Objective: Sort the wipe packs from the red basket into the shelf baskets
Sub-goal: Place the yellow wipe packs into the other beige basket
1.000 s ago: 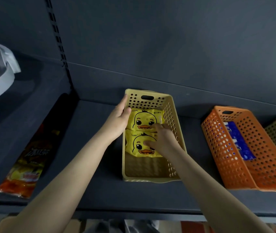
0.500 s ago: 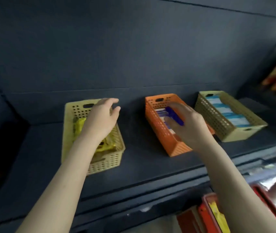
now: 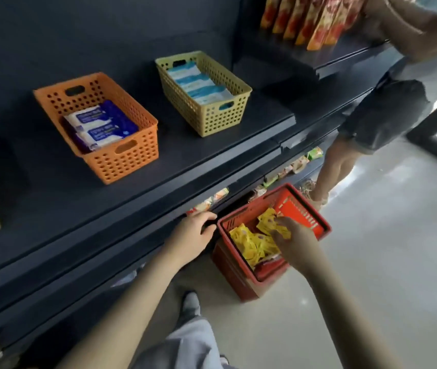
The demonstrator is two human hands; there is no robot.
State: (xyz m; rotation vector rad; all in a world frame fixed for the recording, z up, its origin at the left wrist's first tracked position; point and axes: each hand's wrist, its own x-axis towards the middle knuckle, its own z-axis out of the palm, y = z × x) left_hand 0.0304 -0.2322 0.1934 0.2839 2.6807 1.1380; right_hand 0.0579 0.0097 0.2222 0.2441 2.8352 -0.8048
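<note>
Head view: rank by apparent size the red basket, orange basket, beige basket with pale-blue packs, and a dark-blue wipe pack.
Orange basket and red basket: alike, not ranked.
Beige basket: smaller, perhaps only farther.
Dark-blue wipe pack: smallest.

Wearer's kit is pretty plain tbh; the left forearm (image 3: 132,302) and right forearm (image 3: 345,315) are both bare, uncovered from the wrist right down to the bottom edge of the view; left hand (image 3: 193,235) and right hand (image 3: 292,241) are bare too, though it's all a bit too blurry for small detail; lower down there's one leg in light grey trousers (image 3: 182,347), loose soft-looking fabric with a few folds; past that is the rounded toe of a grey shoe (image 3: 190,306), a shade darker than the trousers
</note>
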